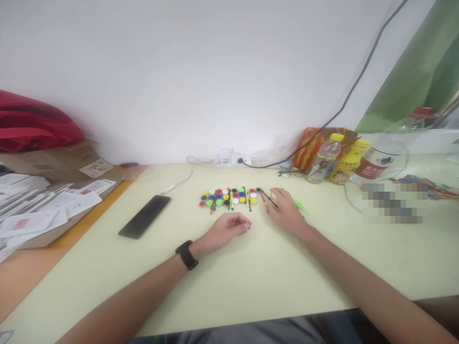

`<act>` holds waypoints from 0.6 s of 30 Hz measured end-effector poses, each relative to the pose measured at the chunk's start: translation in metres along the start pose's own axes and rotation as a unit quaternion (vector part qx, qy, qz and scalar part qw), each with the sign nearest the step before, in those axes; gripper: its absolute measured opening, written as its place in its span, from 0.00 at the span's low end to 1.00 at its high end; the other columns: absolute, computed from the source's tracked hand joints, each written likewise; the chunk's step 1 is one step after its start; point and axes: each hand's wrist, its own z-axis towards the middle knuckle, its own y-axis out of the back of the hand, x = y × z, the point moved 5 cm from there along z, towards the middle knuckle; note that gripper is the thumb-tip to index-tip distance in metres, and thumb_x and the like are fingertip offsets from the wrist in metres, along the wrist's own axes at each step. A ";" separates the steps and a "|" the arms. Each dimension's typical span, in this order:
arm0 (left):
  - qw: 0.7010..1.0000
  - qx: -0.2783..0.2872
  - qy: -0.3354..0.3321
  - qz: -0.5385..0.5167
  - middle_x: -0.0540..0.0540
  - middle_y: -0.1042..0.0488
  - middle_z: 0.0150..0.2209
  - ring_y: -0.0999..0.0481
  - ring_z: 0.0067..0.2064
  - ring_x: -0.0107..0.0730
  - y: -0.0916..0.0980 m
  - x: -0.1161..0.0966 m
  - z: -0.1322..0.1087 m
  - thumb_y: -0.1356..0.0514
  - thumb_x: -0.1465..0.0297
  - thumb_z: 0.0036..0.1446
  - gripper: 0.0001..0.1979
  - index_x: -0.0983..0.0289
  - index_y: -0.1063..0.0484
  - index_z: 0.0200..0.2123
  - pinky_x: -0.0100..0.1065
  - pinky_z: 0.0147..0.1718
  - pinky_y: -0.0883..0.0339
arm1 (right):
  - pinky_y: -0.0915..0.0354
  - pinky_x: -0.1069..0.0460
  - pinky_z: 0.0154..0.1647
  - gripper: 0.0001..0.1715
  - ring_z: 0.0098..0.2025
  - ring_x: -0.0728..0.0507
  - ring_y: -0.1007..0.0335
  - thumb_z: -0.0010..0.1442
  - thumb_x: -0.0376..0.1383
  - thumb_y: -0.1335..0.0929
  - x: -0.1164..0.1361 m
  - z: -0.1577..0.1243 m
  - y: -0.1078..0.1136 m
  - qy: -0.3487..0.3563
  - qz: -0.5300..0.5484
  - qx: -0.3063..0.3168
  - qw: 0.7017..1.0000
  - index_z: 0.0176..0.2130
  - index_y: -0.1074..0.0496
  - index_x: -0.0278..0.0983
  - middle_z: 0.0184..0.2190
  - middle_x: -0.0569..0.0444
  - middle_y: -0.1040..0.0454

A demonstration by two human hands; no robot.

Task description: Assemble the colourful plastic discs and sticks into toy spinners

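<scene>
Rows of small round pieces (225,197) in several colours lie on the pale table, with thin coloured sticks (231,199) laid across them. My right hand (287,212) rests just right of these rows, its fingers stretched out and apart. By its thumb and fingertips are a black stick (269,198) and a red one (262,197); a small yellow piece shows at the fingertips. Bright green pieces (299,205) peek out behind that hand. In front of the rows, my left hand (229,227) lies loosely curled, nothing visible in its fingers. A black watch (187,255) circles the left wrist.
A black phone (145,216) lies at left, near stacked papers (53,210) and a cardboard box (50,162). A power strip (227,158) sits by the wall. Bottles (326,158), a striped bag (304,148) and a pile of coloured sticks (430,186) stand or lie at right.
</scene>
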 end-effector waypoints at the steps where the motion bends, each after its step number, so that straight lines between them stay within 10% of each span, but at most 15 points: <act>1: 1.000 0.000 -0.001 -0.001 0.57 0.23 0.36 0.25 0.39 0.35 0.000 -0.001 0.000 0.33 0.56 0.59 0.16 0.65 0.21 0.38 0.36 0.43 0.30 | 0.35 0.38 0.63 0.27 0.61 0.34 0.34 0.66 0.43 0.35 0.001 0.001 0.004 -0.001 0.017 -0.024 1.000 0.61 0.34 0.36 0.59 0.39 0.30; 18: 1.000 -0.002 0.001 -0.004 0.56 0.23 0.36 0.25 0.39 0.35 0.000 0.000 0.000 0.32 0.57 0.59 0.15 0.64 0.21 0.37 0.35 0.42 0.31 | 0.25 0.45 0.46 0.16 0.41 0.41 0.21 0.69 0.44 0.35 0.027 -0.002 0.019 -0.004 0.190 -0.043 0.981 0.45 0.23 0.40 0.42 0.49 0.19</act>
